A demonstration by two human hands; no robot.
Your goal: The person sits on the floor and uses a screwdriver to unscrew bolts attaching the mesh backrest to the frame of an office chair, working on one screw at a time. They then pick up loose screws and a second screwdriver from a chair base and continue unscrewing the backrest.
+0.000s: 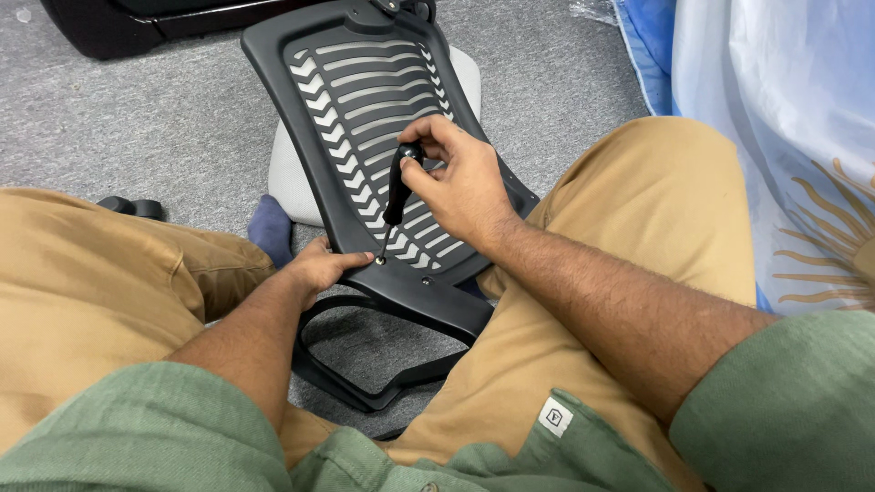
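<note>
Holding a black-handled screwdriver (pixel 399 187) in the right hand (pixel 460 182), tip on a screw (pixel 379 261) near the lower edge of the chair back (pixel 365 100) across the lap; left hand (pixel 314 271) pinches that edge. Smooth slotted plastic, so I reckon a tilted tip could slip out and gouge it or jab those fingers.

We log a grey carpet (pixel 137 118) across the floor, with a pale grey cushion (pixel 290 182) lying flat on it and a dark blue sock (pixel 272 230) just beside the cushion's near edge. Along the top edge we note a glossy black base (pixel 118 23), and at the left a small black rounded piece (pixel 132 208) on the carpet. At the right we record a light blue and white cloth (pixel 775 118) bearing a golden sun figure (pixel 834 237).
</note>
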